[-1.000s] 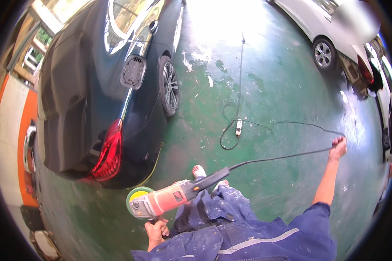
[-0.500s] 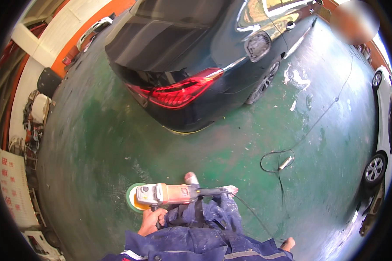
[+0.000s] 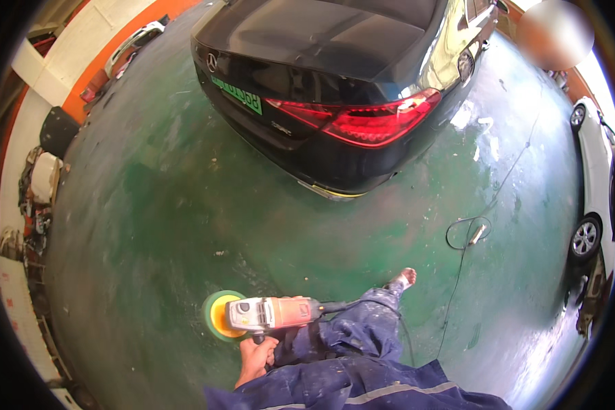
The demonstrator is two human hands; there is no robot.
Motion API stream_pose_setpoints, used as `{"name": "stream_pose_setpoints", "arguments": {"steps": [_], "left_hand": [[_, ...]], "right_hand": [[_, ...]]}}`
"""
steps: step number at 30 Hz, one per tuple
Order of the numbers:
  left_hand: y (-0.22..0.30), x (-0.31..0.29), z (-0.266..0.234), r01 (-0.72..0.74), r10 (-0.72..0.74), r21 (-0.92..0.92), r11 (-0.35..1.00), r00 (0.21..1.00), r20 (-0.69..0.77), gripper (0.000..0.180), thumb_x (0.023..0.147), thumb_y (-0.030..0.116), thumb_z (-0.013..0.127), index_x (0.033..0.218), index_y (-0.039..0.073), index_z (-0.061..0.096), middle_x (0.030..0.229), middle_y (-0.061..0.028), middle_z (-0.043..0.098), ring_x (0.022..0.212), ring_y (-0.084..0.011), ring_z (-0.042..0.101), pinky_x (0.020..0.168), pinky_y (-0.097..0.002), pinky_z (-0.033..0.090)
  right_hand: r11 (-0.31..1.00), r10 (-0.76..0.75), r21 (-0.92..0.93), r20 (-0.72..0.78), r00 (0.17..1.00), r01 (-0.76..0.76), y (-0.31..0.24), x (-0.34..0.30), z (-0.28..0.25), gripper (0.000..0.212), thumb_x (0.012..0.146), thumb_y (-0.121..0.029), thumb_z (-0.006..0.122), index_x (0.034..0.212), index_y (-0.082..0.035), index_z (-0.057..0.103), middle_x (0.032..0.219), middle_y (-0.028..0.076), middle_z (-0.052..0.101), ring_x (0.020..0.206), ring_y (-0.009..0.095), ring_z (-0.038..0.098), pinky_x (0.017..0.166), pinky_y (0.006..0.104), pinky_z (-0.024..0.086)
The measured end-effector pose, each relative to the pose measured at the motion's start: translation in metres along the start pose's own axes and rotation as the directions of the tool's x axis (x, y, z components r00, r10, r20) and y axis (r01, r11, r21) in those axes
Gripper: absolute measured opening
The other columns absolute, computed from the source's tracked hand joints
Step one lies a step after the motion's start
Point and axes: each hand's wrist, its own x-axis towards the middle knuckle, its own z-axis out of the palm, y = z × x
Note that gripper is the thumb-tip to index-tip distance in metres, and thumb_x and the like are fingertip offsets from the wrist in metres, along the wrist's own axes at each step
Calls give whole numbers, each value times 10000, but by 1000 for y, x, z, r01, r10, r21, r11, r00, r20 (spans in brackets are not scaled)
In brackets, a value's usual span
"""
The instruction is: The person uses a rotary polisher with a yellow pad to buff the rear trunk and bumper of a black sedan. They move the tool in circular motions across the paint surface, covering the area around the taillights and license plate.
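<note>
My left hand [image 3: 255,359] is wrapped round the dark side handle of an orange and grey power polisher [image 3: 290,312]. The tool lies sideways in front of my legs, its body reaching to the right. At its left end is a round green-rimmed pad [image 3: 214,315] with a yellow middle, held clear of the car. A dark power cord [image 3: 362,301] leaves the tool's right end and passes by my leg. My right hand does not show. Beyond the tool stands a dark car [image 3: 307,89], with its trunk lid down and a red tail light [image 3: 383,123] facing me.
On the green floor [image 3: 164,225], a looped extension cable [image 3: 469,232] lies to the right with a white socket block. A white car [image 3: 598,171] stands at the far right. Assorted parts [image 3: 41,184] line the left wall. One bare foot [image 3: 408,277] is ahead of me.
The car's rear has come more fully into view, and the tail light sits further right. The polisher stays in my left hand. My right hand, seen low at the right before, has left the view.
</note>
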Motion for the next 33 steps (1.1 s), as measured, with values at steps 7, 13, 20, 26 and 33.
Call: {"name": "stream_pose_setpoints", "arguments": {"steps": [7,13,20,26,33], "left_hand": [[75,30,-162,-8,8,-11,1000,1000,1,72,833,-10,636,781,-58,623,527,-7,461,378,-90,405,364,-270,318],[157,73,-203,-236,215,193,952,969,124,58,814,-11,635,784,-59,622,517,4,455,363,-97,404,349,-277,311],[208,150,-204,-646,529,596,476,752,393,221,743,113,767,841,-70,689,711,-140,703,680,-160,668,630,-347,518],[258,234,-136,-796,280,519,310,599,751,233,747,108,743,925,-41,715,799,-119,727,759,-161,685,706,-326,531],[315,472,25,-969,-9,242,-41,243,970,232,737,114,715,901,-47,684,744,-177,698,706,-156,679,664,-341,536]], "right_hand": [[987,-148,4,401,904,160,-107,-167,112,544,744,-304,762,1168,-30,559,1089,158,574,1002,327,509,859,424,418],[924,-354,97,587,728,371,-191,-247,155,656,703,-303,793,1238,-26,531,1173,177,568,1093,357,509,936,441,411],[594,-700,108,558,446,797,-250,-216,202,792,656,-302,829,1321,-22,499,1271,201,562,1200,391,508,1025,462,403],[678,-719,263,434,543,687,-235,-161,359,726,625,-251,841,1260,-23,573,1220,205,620,1173,395,572,1017,463,447],[840,-514,154,-73,854,519,-225,-23,491,267,675,-178,771,913,-92,686,868,139,715,843,348,708,748,399,574]]}}
